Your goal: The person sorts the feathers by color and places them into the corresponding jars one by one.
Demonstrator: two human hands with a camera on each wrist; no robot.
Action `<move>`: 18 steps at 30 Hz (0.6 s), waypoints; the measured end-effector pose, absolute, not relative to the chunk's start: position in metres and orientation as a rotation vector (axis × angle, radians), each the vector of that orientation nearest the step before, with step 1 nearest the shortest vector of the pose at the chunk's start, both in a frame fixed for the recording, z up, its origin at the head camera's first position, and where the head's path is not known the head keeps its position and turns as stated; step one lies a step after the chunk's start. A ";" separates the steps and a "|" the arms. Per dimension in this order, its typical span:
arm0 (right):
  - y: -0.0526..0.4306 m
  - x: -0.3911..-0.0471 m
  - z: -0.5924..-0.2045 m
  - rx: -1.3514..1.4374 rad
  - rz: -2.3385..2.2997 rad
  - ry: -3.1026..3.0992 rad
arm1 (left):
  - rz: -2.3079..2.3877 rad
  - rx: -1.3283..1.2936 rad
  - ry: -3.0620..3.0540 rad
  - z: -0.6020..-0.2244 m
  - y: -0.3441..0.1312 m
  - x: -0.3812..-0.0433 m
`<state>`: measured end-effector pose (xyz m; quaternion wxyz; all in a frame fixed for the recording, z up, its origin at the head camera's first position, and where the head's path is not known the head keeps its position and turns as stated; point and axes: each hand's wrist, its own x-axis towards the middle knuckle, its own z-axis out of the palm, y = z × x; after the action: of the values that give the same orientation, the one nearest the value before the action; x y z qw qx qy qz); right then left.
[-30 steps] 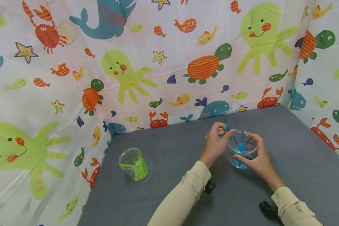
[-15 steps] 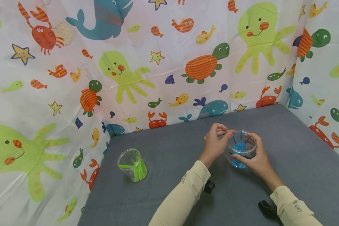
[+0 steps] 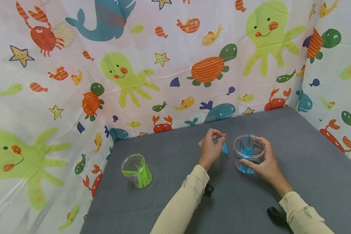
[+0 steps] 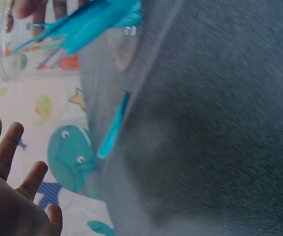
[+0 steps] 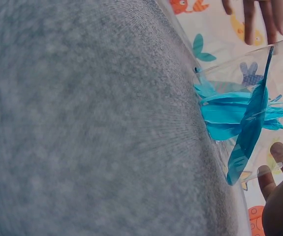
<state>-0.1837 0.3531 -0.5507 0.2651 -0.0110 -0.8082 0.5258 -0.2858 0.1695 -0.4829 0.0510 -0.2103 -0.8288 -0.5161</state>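
My left hand (image 3: 211, 147) hovers left of a clear jar (image 3: 238, 165), fingers loosely bent in the head view and spread apart in the left wrist view. A single slim blue leaf-shaped piece with a dark pointed end (image 3: 224, 149) shows just below its fingertips; the left wrist view puts this blue piece (image 4: 113, 129) apart from the fingers. Around the jar's right side curl the fingers and thumb of my right hand (image 3: 264, 165). Inside stands a bunch of similar blue pieces (image 5: 225, 115), thin stems up, with one dark blue piece (image 5: 249, 132) slanting across them.
Another clear jar (image 3: 133, 154) stands at the left of the grey table (image 3: 175, 182), holding several green pieces (image 3: 144, 177). A curtain (image 3: 169, 42) printed with sea animals rises behind the table and along its sides. Black wrist cameras (image 3: 276, 217) hang below the sleeves.
My left hand has moved left, away from the jar's rim. The blue piece, held up in its fingers a second ago, now points down below them. The right hand stays on the jar.
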 end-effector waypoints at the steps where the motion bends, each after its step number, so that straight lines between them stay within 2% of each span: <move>1: 0.353 -0.184 -0.551 -0.033 1.419 -2.182 | -1.563 -0.633 -2.527 -0.486 0.168 -0.288; 8: 0.354 -0.184 -0.551 -0.015 1.426 -2.175 | -1.559 -0.645 -2.546 -0.494 0.162 -0.296; 18: 0.355 -0.184 -0.552 -0.012 1.428 -2.173 | -1.131 -0.800 -2.839 -0.493 0.168 -0.306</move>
<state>-0.1844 0.3551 -0.5522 0.2671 -0.0046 -0.8053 0.5293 -0.3056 0.1683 -0.4925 -0.0087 -0.2533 -0.8987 -0.3580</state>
